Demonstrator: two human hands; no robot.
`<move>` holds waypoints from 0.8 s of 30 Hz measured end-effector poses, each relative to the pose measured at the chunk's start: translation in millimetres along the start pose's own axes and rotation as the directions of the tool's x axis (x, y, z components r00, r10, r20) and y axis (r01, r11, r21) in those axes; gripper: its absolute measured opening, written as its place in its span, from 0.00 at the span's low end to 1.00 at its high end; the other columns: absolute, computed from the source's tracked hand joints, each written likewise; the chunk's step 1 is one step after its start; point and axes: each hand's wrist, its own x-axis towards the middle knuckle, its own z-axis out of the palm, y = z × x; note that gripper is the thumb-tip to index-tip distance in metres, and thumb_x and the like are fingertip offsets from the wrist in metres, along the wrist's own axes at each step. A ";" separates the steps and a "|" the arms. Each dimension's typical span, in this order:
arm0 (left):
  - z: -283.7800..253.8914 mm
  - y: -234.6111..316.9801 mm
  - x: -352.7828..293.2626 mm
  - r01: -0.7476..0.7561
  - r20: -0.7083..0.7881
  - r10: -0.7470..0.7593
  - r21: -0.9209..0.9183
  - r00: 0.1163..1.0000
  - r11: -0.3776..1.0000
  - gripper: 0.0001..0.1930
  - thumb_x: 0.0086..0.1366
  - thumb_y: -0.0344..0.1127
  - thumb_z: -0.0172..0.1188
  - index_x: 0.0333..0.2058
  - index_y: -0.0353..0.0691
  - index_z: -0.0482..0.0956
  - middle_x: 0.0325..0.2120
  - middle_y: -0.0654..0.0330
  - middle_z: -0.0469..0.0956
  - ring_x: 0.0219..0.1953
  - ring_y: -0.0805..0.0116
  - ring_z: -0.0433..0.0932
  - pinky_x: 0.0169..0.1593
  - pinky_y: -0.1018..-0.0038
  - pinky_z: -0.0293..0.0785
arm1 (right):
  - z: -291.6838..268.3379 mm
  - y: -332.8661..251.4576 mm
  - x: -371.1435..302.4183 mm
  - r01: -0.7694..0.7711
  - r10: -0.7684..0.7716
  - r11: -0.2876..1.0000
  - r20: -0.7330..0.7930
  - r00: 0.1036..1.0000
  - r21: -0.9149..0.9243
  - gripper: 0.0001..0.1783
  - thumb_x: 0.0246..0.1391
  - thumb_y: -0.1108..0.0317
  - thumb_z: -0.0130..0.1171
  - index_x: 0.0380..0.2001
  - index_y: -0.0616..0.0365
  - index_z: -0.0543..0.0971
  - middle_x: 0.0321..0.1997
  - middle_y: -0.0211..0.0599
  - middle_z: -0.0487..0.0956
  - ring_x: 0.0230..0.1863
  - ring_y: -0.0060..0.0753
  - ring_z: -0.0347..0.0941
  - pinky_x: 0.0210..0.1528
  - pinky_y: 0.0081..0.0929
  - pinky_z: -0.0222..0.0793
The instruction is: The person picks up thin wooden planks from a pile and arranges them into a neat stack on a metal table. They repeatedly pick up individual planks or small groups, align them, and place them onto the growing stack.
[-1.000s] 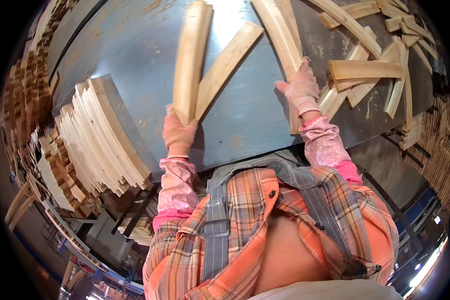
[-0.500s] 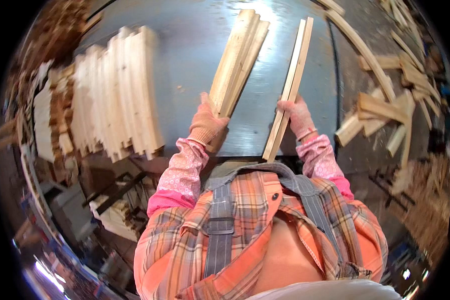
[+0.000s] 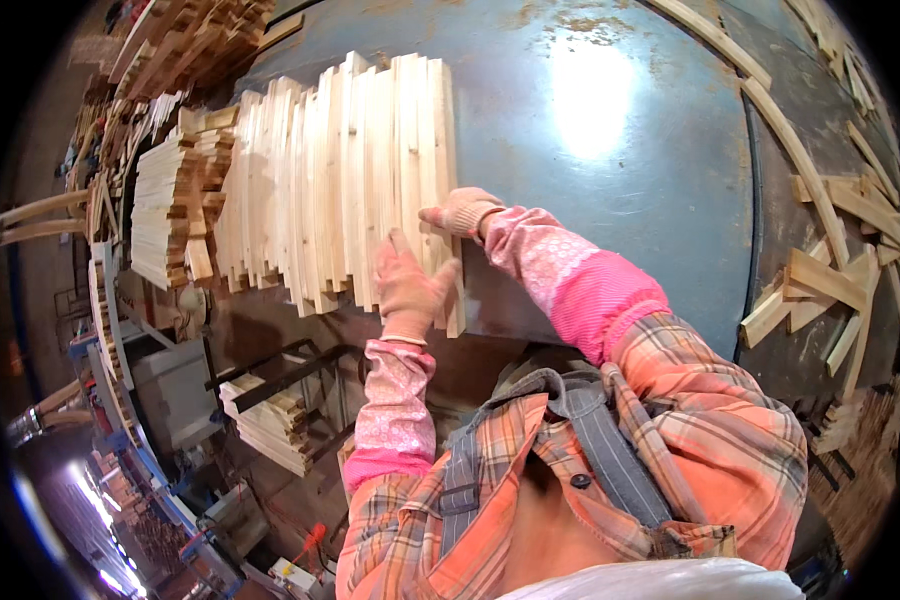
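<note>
A row of pale wooden strips [image 3: 335, 190] lies side by side on the metal tabletop, their near ends uneven. My left hand [image 3: 410, 285], in a knit glove, rests at the near ends of the right-hand strips with its fingers spread. Reaching across to the left, my gloved right hand [image 3: 465, 212] bears on the outermost wooden strip [image 3: 442, 130]. Its thumb side lies over the top of that strip, and the other fingers are partly hidden by the hand.
The blue-grey metal tabletop [image 3: 610, 210] stretches right of the row. Curved wooden pieces [image 3: 795, 150] and loose offcuts [image 3: 820, 280] lie beyond its right edge. Shorter stacked strips [image 3: 165, 205] adjoin the row's left. Below the table, more strips [image 3: 265, 425] sit near a dark metal frame [image 3: 280, 365].
Both hands have moved left, bringing the strips they held to the row's right end. My left hand has let go and spread its fingers. The view has shifted left.
</note>
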 end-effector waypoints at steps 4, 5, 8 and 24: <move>11.6 11.0 -29.1 0.041 0.310 -0.076 0.115 0.948 0.992 0.46 0.55 0.53 0.69 0.69 0.38 0.66 0.67 0.41 0.65 0.70 0.43 0.62 0.73 0.54 0.57 | 24.1 35.0 -4.4 0.275 -0.268 0.961 0.125 0.955 -0.040 0.42 0.54 0.35 0.60 0.54 0.66 0.82 0.55 0.63 0.81 0.62 0.59 0.76 0.64 0.45 0.70; 19.3 3.4 -50.0 0.103 0.180 -0.118 0.094 0.977 0.990 0.43 0.54 0.50 0.69 0.67 0.39 0.69 0.68 0.42 0.65 0.71 0.44 0.62 0.73 0.54 0.57 | 6.4 45.0 -21.4 0.206 -0.195 0.973 0.104 0.975 -0.108 0.38 0.56 0.40 0.63 0.54 0.66 0.81 0.56 0.62 0.81 0.61 0.59 0.76 0.64 0.47 0.70; 28.2 11.5 -44.7 0.126 -0.020 -0.127 -0.028 0.992 0.992 0.44 0.54 0.49 0.71 0.65 0.31 0.69 0.67 0.40 0.66 0.70 0.42 0.62 0.73 0.56 0.58 | -91.7 115.5 -31.6 0.120 -0.159 0.976 -0.224 0.962 -0.181 0.33 0.54 0.47 0.68 0.54 0.63 0.79 0.55 0.58 0.81 0.59 0.59 0.77 0.61 0.48 0.73; 128.4 421.8 108.3 0.753 0.441 0.722 -0.637 0.533 -0.167 0.05 0.76 0.36 0.54 0.42 0.43 0.76 0.40 0.63 0.75 0.41 0.76 0.75 0.40 0.74 0.76 | -346.3 389.0 -202.4 -0.284 0.076 0.903 -0.530 0.845 -0.323 0.26 0.34 0.47 0.77 0.33 0.57 0.89 0.36 0.48 0.87 0.41 0.49 0.86 0.47 0.41 0.82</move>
